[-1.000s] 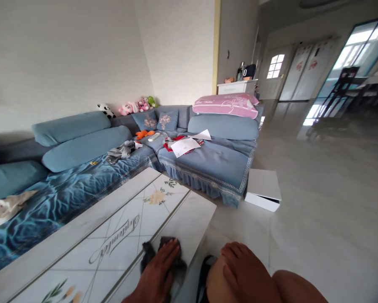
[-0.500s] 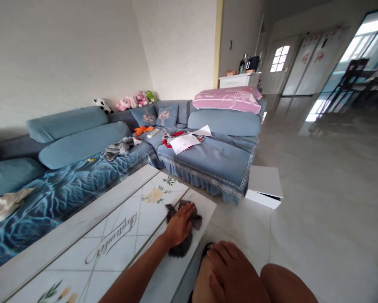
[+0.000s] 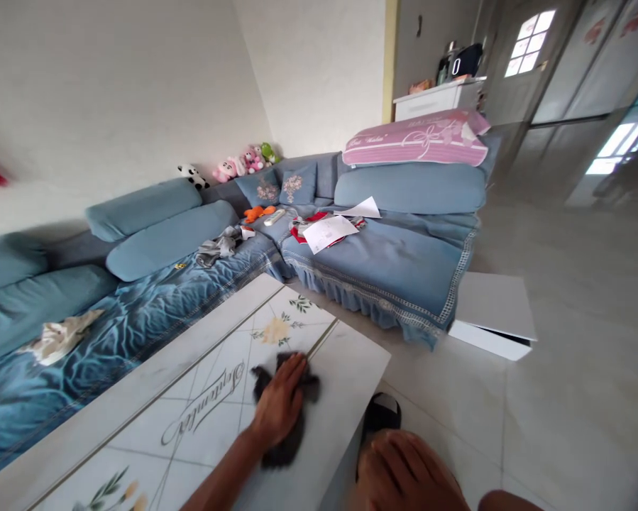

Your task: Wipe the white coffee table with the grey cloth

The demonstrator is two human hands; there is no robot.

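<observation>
From here, the left hand [image 3: 280, 406] is pressing flat on a dark cloth [image 3: 284, 452] on the table [image 3: 355, 365], fingers lying close together, uncurled, pointing to one o'clock. The cloth is stretching roughly twelve to six beneath it. The right hand [image 3: 404, 470] is resting farther off, at four o'clock, draped open over a knee. Toward two, a white box [image 3: 493, 301] is gaping slightly, its contents hidden.

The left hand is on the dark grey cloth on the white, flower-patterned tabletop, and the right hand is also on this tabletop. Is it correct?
Not fully: in the head view, the right hand rests on the person's bare knee, not on the white, flower-patterned tabletop. The left hand is indeed on the dark grey cloth.
</observation>
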